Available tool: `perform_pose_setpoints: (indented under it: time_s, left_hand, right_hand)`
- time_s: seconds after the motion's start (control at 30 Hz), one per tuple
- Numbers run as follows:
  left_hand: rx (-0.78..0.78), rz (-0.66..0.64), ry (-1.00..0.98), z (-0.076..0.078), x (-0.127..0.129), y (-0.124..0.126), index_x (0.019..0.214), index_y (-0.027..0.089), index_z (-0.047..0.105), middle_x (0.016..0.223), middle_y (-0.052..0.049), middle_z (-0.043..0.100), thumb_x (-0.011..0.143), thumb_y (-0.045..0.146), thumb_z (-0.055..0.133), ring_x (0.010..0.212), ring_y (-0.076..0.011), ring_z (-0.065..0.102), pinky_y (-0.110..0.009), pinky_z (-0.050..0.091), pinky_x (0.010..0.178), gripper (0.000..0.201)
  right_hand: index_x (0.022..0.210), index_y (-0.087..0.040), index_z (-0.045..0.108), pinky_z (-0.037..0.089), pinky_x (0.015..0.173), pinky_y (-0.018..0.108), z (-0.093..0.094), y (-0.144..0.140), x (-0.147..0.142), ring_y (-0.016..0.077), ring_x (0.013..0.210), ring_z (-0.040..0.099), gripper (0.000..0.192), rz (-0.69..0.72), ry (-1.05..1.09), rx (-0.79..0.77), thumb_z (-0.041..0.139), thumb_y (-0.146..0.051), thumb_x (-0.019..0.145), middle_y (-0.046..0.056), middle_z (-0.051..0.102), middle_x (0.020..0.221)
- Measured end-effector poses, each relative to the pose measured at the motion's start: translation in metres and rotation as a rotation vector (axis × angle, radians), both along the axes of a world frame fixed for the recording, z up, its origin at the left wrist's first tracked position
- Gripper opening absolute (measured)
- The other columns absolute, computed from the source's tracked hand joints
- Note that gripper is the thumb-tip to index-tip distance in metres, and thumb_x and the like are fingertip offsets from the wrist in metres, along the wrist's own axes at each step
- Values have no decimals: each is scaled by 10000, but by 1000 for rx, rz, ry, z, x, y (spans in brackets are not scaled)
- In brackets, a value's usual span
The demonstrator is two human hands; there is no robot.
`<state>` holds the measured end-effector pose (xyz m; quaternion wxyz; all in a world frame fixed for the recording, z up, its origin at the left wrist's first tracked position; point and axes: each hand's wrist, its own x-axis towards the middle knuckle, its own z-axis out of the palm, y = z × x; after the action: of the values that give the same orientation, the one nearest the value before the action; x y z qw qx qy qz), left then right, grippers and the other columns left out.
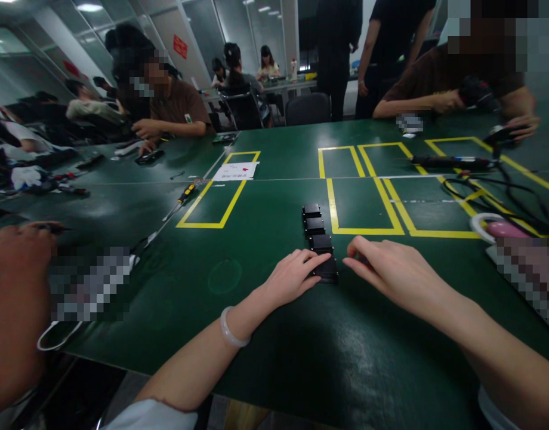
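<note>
Several small black rectangular blocks lie in a row on the green table, running away from me. My left hand rests at the nearest black block, its index finger across the top and its thumb at the near left side. Just right of that block, my right hand hovers with fingers curled toward the thumb. Whether anything small sits between those fingertips is hidden. A pale bracelet circles my left wrist.
Yellow tape rectangles mark the green table. A yellow-black screwdriver lies left; a black electric screwdriver with cable lies right. A phone-like object is at the right edge. A co-worker's arm reaches in from the left.
</note>
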<state>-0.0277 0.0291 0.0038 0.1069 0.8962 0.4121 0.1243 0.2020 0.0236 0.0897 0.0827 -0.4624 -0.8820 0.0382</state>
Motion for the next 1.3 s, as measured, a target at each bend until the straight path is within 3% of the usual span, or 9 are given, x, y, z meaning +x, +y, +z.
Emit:
perform_pose_setpoints:
  time_s: [0.47,0.7,0.97,1.3]
  left_hand:
    - [-4,3,6,1,1,0,1414,289,326,1231,-59,504,929,302,540,1114,-213,493,-373,451,950,530]
    - [-4,5,6,2,1,0,1417,291,323,1232,-59,502,936,307,530,1101,-215,494,-369,453,939,524]
    - [-1,1,-2,1,1,0,1413,289,327,1235,-60,500,942,306,517,1091,-210,498,-369,454,934,508]
    - [-9,3,-14,1,1,0,1421,286,307,1247,-66,500,943,317,512,1106,-213,498,-374,448,948,521]
  right_hand:
    - [994,-226,452,404,597,279,2,-1,1,174,696,627,103,71,48,-30,377,-256,929,2,637,795]
    - [948,-222,479,395,577,291,-1,0,-1,195,678,628,183,17,0,-8,355,-357,960,16,643,760]
    - [1042,-207,453,400,584,276,-2,-2,1,170,690,635,159,64,74,-12,358,-283,940,14,647,794]
    - [953,-216,471,373,571,281,4,-2,-2,177,645,602,186,29,27,-36,359,-365,956,8,626,740]
